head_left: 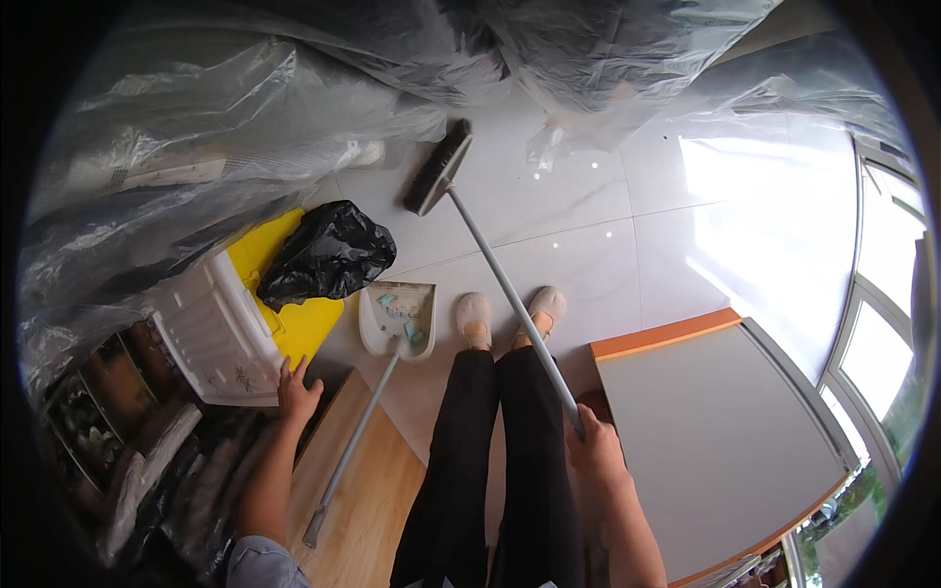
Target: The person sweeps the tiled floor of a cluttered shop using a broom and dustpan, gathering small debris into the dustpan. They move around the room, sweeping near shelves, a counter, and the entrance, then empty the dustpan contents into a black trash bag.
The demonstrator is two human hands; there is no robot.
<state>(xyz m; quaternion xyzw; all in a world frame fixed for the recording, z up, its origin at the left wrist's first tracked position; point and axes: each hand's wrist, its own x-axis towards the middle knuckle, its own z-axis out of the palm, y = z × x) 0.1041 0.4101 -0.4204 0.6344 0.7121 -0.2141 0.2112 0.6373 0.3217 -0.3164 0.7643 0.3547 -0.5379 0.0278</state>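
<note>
My right hand (594, 443) is closed round the grey handle of a broom (508, 286). The dark-bristled head of the broom rests on the floor ahead, a little left of my feet. My left hand (298, 392) is open, its fingers apart at the lower corner of a yellow bin (312, 335) with a white lid (214, 333); whether it touches the bin I cannot tell. A black plastic bag (331, 253) bulges from the bin. Right of it, a long-handled dustpan (397, 319) lies on the floor with pale blue scraps in it.
Clear plastic sheeting (245, 108) drapes over things at the left and far side. A grey-topped cabinet (716, 441) with orange edges stands at my right, near a window (872, 343). A wooden board (368, 480) is below the dustpan handle. Dark wrapped items (196, 480) fill the lower left.
</note>
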